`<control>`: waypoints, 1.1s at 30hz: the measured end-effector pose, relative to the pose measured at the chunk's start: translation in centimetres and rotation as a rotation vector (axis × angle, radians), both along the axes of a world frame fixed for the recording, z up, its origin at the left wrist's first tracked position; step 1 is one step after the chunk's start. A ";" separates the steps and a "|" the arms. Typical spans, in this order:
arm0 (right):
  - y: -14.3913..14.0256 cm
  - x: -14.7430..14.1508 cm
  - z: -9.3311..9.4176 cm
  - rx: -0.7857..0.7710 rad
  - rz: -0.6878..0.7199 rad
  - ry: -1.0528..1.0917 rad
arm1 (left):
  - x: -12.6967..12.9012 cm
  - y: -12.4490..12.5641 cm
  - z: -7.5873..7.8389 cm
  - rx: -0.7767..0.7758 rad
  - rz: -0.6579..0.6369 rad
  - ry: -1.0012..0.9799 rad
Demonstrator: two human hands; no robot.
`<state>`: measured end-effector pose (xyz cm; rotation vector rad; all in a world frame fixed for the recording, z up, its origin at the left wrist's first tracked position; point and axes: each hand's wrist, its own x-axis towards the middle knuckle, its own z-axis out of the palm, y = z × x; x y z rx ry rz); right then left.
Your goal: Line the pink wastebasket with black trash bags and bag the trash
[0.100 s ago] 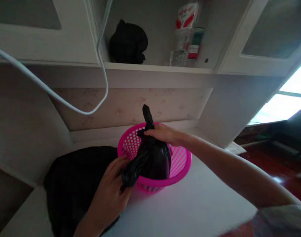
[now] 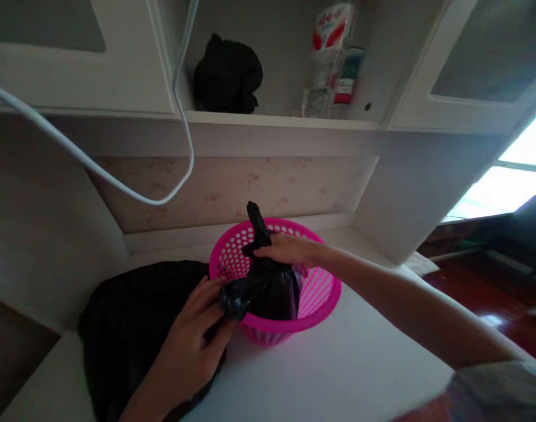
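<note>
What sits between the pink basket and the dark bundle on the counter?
In the head view, only the left hand: it lies between the pink basket and the dark bundle, gripping the black bag.

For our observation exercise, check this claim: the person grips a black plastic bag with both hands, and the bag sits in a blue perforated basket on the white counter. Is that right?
One detail is wrong: the basket is bright pink, not blue, as the head view shows. The rest stands: the left hand and right hand both have a grip on the black plastic bag, which sits in the perforated basket on the white counter.
</note>
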<state>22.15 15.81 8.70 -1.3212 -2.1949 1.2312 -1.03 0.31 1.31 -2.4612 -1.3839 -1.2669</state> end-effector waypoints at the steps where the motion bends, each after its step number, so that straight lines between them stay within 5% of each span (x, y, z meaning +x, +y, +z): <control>1: 0.0 0.1 -0.4 0.007 0.019 -0.013 | -0.3 0.3 0.6 -0.016 -0.022 -0.013; 6: 0.6 0.8 -0.5 0.067 0.114 -0.003 | -0.9 3.6 5.0 -0.134 -0.062 -0.032; 11: 0.4 2.3 0.6 0.166 0.159 -0.024 | 1.5 8.9 7.9 -0.323 -0.205 0.228; 17: -0.8 3.7 -0.7 0.286 0.033 0.006 | 4.4 12.7 7.5 -0.382 -0.268 0.376; 24: -1.5 4.1 -1.3 0.330 -0.033 0.041 | 5.8 12.5 6.8 -0.382 -0.148 0.466; 33: -1.3 7.1 -0.2 0.347 0.035 -0.085 | 2.3 12.1 8.1 -0.289 -0.102 0.563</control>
